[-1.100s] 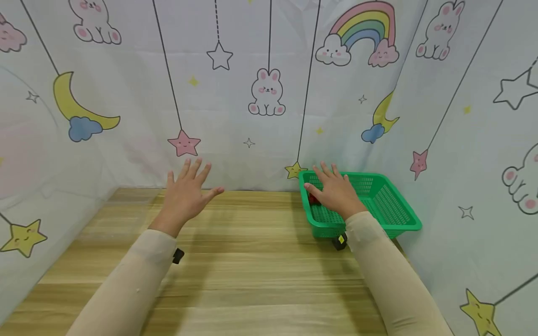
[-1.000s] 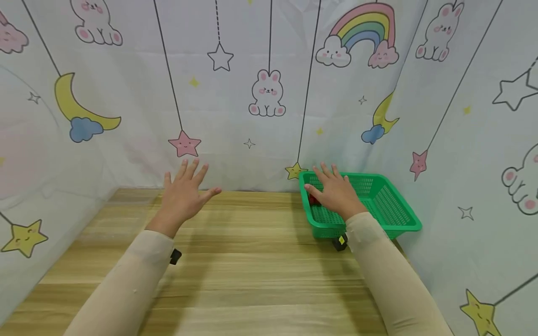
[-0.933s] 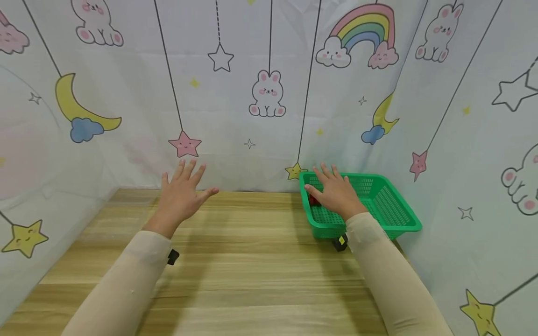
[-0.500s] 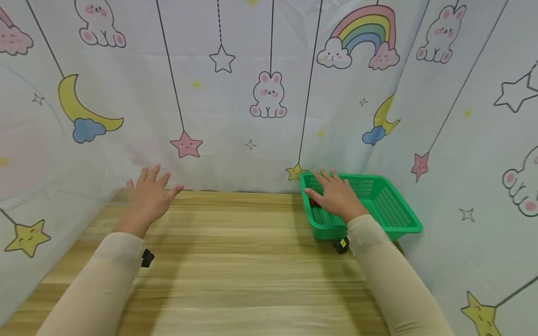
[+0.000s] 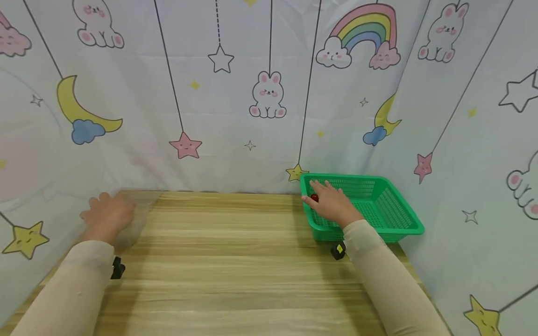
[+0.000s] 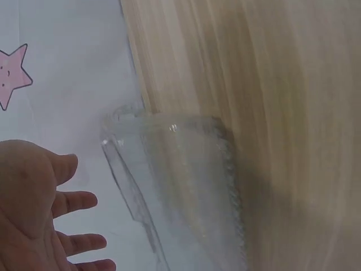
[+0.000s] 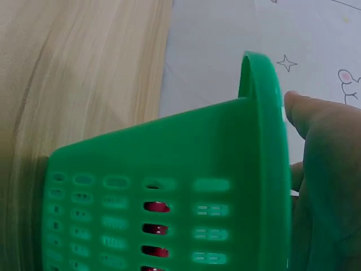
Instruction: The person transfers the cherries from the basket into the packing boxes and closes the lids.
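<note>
Between three and four o'clock in the head view, a green basket [image 5: 403, 231] stands upright on the wooden table [image 5: 235, 266], its slotted walls flaring toward the rim. A red object [image 5: 314, 198] sits at the basket's nine o'clock end, partly hidden, and shows red through the slots in the right wrist view. Over that same end the right hand [image 5: 334, 205] reaches toward eleven o'clock, fingers extended and gripping nothing; whether it touches the rim I cannot tell. Between eight and nine o'clock lies a clear container [image 6: 183, 169], blurred, on the table. Just by it, the left hand [image 5: 108, 217] has its fingers spread and holds nothing; contact with the plastic cannot be made out. Both forearms wear pale sleeves [image 5: 63, 289], with a small black device [image 5: 338, 250] at each wrist. Behind the table hangs a white backdrop [image 5: 227, 112], printed with a rabbit [image 5: 268, 97] at twelve o'clock and a rainbow [image 5: 364, 28] at one.
</note>
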`<state>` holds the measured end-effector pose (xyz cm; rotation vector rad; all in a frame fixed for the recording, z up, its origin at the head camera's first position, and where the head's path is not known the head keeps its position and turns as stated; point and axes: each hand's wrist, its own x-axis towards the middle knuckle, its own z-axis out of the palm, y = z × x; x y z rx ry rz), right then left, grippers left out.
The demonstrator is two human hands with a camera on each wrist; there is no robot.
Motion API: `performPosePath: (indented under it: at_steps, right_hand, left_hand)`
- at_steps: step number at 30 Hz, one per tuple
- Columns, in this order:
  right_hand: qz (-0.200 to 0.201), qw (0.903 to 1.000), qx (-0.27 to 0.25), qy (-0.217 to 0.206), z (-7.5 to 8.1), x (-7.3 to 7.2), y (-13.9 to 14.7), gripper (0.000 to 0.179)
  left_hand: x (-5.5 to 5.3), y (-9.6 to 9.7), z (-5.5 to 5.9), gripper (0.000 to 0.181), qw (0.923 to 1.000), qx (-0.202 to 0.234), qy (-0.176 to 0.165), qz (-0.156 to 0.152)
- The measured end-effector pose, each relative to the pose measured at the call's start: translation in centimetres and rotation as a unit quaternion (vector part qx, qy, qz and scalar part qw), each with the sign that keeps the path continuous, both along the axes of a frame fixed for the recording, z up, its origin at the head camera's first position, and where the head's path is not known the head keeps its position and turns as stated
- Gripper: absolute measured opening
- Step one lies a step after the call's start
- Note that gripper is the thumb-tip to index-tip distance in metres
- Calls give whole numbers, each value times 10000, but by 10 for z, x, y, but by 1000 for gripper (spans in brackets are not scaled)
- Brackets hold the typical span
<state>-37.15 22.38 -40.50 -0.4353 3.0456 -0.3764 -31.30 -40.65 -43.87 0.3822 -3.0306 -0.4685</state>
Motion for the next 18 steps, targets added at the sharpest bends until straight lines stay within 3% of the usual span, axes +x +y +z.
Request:
performPosePath:
  at_steps: [5,10,18]
  right_hand:
    - [-31,9988,154,-469,-7,2,0,91]
    - [-37,9985,246,-483,-11,1,-1,88]
    - [-28,9988,193,-451,-15,1,-6,81]
  left_hand:
    - [9,-10,-5,81,9988,192,-372,238]
    - [8,-17,-11,100,9968,202,-708,312]
    - [9,-15,-13,101,9944,79,-918,522]
